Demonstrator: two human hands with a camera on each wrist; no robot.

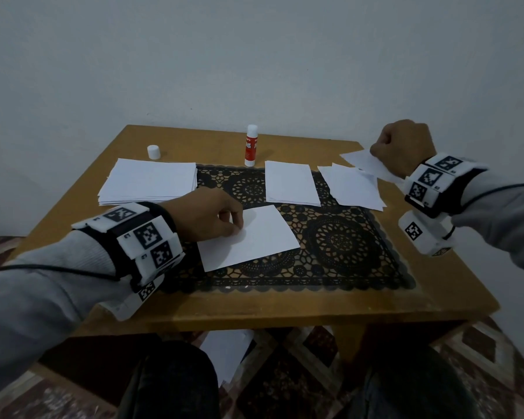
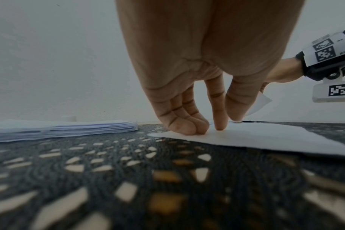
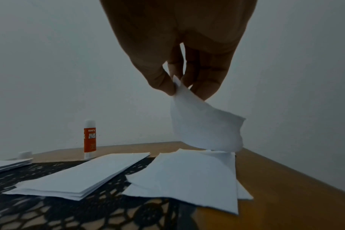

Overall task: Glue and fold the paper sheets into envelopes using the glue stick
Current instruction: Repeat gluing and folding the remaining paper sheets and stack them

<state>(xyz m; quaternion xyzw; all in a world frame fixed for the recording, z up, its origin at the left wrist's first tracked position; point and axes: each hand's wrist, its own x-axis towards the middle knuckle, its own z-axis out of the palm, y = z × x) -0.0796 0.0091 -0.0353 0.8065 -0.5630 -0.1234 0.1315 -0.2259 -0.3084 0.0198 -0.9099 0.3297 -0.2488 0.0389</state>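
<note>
My right grip point(image 3: 179, 87) pinches a paper scrap point(image 3: 205, 127) above the loose cut sheets point(image 3: 187, 179). My left grip point(image 1: 212, 219), fingertips curled, presses a single sheet point(image 1: 251, 237) onto the bench point(image 1: 315, 306). The glue stick point(image 1: 251, 145) stands uncapped at the far edge.

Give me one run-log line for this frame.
left hand: presses sheet on mat | right hand: pinches paper piece over loose pile | glue stick: upright, uncapped

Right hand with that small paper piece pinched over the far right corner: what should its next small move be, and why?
Probably let go of it there. The right hand pinches a small paper piece just above the loose pile of pieces, while the left hand presses on the sheet on the mat. The glue stick stands uncapped at the back.
</note>
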